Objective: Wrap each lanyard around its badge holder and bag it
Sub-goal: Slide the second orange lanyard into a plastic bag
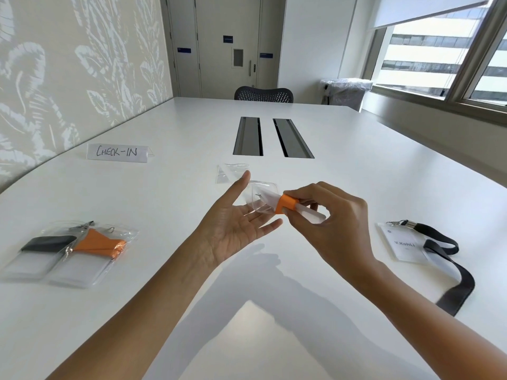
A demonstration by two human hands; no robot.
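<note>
The right hand point(337, 223) holds a badge holder point(310, 215) up above the white table point(164, 215). An orange lanyard point(286, 204) is wound tight around its middle. The badge holder is flat and pale. Its fingers and thumb are curled round the wrapped part and pinch it. The front end of the badge holder, with a small metal clip, pokes into a clear bag point(260, 209).

The left hand point(233, 226) is just beside it, palm up. Its fingers are straight and spread, not gripping, and the clear bag rests against the fingertips.

On the table to the left lie two filled bags, touching each other. The left bag point(35, 256) holds a badge with a black strap round it. The next bag point(90, 259) holds a badge with an orange strap.

To the right a second badge holder point(406, 246) lies flat, not in a bag. Its name card reads something like "V. Kohli". Its black lanyard point(450, 267) is loose and trails toward the table edge.

Past the hands lie a few spare bags point(230, 172), flat, with nothing in them. Farther left stands a sign point(118, 152) that says "CHECK-IN". Behind are two dark slots point(248, 135) in the table, then a black chair point(263, 94).
</note>
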